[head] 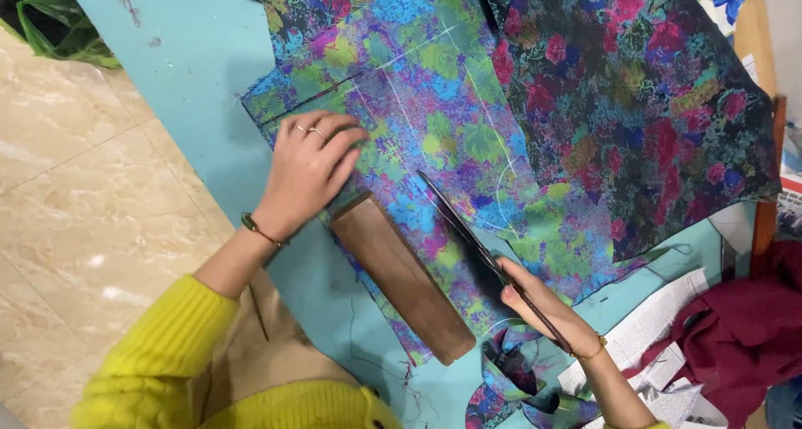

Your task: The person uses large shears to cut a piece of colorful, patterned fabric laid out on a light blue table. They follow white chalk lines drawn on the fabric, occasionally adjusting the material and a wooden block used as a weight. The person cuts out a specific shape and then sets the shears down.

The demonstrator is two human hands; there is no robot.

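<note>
Yellow sleeves (159,345) come up from the bottom edge, nearest to the camera. On the left hand (309,168) the fingers are stretched flat, and it presses down on the colourful printed fabric (434,128), with two rings on the fingers and a dark bracelet at the wrist. Just beside this hand a brown wooden block (401,274) lies on the fabric, tilted diagonally. In the right hand (539,299), closed around the handles, are long dark scissors (468,228); their blades point up over the fabric, near a white chalk line. All the fabric is spread on a turquoise table (192,70). A darker printed piece (643,95) overlaps it at the right. Maroon cloth (743,329) and papers (660,320) lie at the right edge.
</note>
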